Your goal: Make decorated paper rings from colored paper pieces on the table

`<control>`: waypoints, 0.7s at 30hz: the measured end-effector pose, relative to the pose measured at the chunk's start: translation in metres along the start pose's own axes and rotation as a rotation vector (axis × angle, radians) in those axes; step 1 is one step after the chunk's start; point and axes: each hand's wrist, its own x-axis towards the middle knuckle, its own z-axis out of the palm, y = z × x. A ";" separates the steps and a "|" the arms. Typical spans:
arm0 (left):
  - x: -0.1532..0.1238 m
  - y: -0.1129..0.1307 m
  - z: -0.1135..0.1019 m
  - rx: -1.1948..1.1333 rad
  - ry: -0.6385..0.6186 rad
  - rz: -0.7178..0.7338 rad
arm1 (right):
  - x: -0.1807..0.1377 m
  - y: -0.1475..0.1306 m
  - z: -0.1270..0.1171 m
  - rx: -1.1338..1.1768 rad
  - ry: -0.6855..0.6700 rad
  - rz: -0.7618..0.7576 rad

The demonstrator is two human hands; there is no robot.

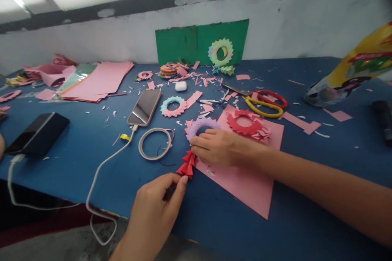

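My left hand (159, 202) pinches the near end of a row of folded red paper pieces (186, 164) with thumb and forefinger. My right hand (216, 147) is closed over the far end of that same red row, fingers curled down on it. Right behind my right hand lies a lilac paper wreath (200, 125), partly under the fingers. A red paper wreath (246, 123) rests on a pink sheet (245, 179) that lies beneath my right forearm.
On the blue table (76, 159) lie a tape roll (154, 143), a phone (144, 107) on a white cable (101, 171), a black power bank (38, 132), red-and-yellow scissors (263, 102), white earbuds case (180, 86), pink paper stack (98, 81), green board (202, 43) and several finished wreaths.
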 end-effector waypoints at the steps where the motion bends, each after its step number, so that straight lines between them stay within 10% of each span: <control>1: 0.000 0.000 0.000 0.004 0.004 0.005 | 0.000 0.000 0.000 -0.006 0.005 0.008; 21: 0.007 0.008 0.004 0.150 -0.005 -0.001 | 0.003 -0.008 -0.009 -0.103 -0.033 0.057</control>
